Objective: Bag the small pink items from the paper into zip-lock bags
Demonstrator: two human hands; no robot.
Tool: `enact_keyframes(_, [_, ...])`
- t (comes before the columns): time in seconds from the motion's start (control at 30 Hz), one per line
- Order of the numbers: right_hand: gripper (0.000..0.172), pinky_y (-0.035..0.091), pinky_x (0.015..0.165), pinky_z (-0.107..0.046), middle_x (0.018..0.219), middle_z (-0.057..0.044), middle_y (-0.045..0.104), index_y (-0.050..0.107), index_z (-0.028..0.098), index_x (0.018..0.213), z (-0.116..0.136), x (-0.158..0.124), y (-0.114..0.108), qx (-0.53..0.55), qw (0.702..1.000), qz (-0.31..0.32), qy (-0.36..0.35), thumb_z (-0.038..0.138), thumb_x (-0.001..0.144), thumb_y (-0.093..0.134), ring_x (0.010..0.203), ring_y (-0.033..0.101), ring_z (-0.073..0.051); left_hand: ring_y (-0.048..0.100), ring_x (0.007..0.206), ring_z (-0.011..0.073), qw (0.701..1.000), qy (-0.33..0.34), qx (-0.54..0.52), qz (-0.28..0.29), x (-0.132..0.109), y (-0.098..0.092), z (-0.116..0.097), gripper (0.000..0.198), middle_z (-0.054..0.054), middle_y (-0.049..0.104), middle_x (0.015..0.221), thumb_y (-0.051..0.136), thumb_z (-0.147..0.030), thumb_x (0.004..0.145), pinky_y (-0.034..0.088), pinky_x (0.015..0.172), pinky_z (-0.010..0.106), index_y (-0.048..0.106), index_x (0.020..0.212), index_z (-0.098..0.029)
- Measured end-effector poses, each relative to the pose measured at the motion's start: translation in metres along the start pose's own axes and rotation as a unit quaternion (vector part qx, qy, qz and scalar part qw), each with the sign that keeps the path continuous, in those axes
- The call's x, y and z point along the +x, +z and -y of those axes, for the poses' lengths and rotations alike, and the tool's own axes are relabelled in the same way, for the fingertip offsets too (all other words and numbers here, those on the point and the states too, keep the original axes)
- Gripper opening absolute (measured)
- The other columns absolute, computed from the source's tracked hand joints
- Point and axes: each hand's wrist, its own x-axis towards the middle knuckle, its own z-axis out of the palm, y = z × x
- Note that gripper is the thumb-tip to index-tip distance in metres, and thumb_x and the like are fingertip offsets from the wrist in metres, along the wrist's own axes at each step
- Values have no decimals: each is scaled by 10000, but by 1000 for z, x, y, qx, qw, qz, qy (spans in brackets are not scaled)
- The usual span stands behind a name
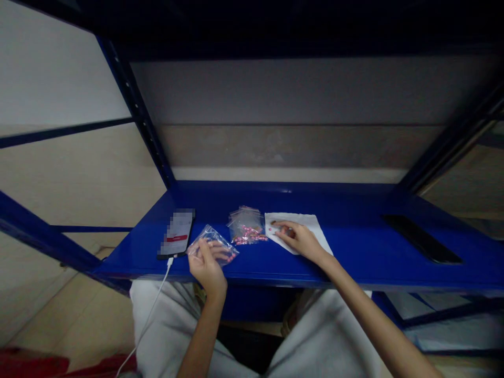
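Lightly, the left hand (207, 265) pinches a plastic bag (216, 242).

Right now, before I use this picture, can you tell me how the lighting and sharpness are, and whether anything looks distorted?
In the head view, the uprights of the blue steel shelving lean from wide-lens distortion, and the top falls into deep shadow. The plastic bag in the left hand shows small glare, the phone screen is pixelated, and the right hand looks fairly sharp.

Crumpled clear plastic bag (214, 245) just beside a pink-filled plastic bag (247, 227)
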Motion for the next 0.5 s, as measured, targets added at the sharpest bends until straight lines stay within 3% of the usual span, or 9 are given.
enact_keyframes(0.1, [294, 411, 562, -245, 907, -35, 651, 652, 243, 1012, 2, 7, 6, -28, 999, -40, -7, 413, 808, 525, 604, 566, -136, 607, 428, 141, 998, 17, 57, 4, 5, -13, -4, 234, -10, 625, 614, 518, -386, 798, 456, 334, 204, 435, 821, -168])
enact_keyframes(0.27, [195, 392, 507, -246, 869, -18, 661, 704, 259, 812, 4, 14, 14, -65, 996, -54, 1, 385, 783, 558, 597, 569, -141, 612, 440, 139, 996, 16, 93, 8, 12, -22, -11, 222, -5, 633, 603, 551, -365, 774, 481, 372, 213, 494, 752, -152])
enact_keyframes(0.37, [180, 402, 504, -253, 844, -24, 664, 707, 241, 756, 3, 17, 12, -60, 996, -66, 6, 374, 759, 584, 613, 578, -154, 618, 462, 134, 994, -26, 96, 50, 12, -21, -15, 241, 5, 639, 616, 589, -370, 744, 488, 396, 206, 545, 769, -135])
enact_keyframes(0.5, [189, 433, 521, -262, 827, -47, 649, 695, 196, 732, 18, 19, -1, -17, 995, -96, -7, 366, 735, 615, 548, 547, -127, 651, 549, 139, 979, -108, 93, 147, 10, -15, -23, 276, 10, 644, 637, 628, -384, 714, 498, 465, 185, 566, 767, -120])
